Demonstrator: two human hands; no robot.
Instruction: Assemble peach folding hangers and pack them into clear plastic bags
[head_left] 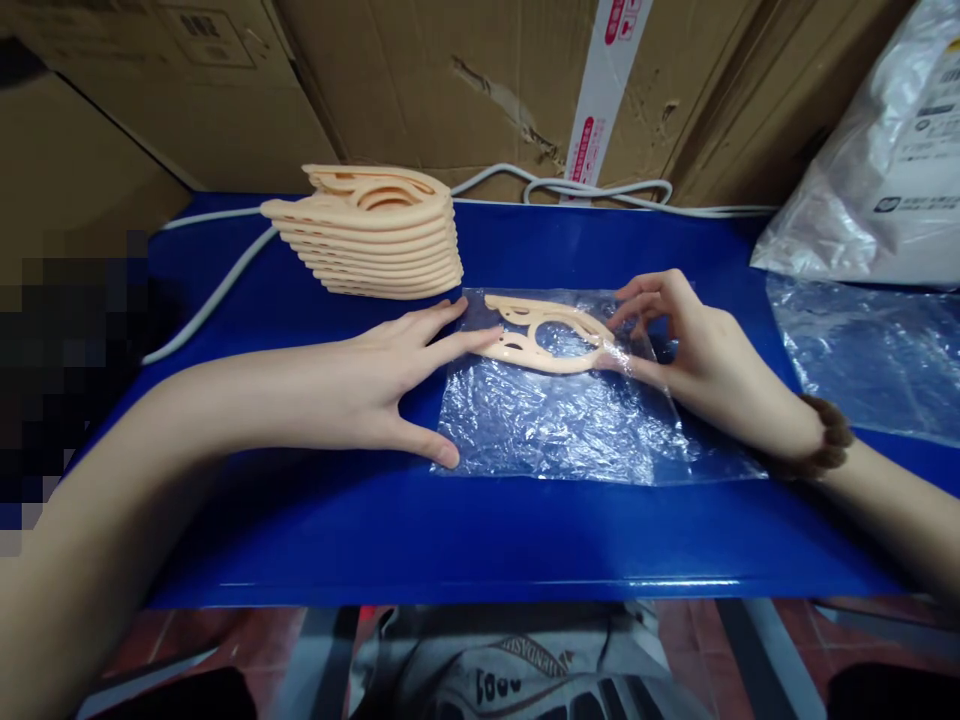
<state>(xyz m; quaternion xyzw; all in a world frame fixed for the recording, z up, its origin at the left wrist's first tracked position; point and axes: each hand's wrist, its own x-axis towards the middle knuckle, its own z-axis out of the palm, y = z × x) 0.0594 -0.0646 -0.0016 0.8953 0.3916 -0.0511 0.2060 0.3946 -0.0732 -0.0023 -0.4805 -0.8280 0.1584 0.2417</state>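
Observation:
A beige plastic piece with cut-outs, which looks like a folded clothes hanger [559,362], lies flat at a clear plastic bag [547,430]. I cannot tell for sure whether it is inside the film or on top. My left hand [375,375] is spread over the bag's left side, its index fingertip touching the hanger's left end and its thumb on the bag's near left corner. My right hand [701,350] grips the hanger's right end between thumb and fingers, with film around the fingertips. A stack of several matching folded hangers [382,240] stands behind my left hand.
The blue tabletop [487,545] ends at a straight near edge. Another clear plastic bag [877,360] lies at the right, before a full white printed bag [870,190]. A white cable [217,290] runs along the back, by cardboard boxes [420,90].

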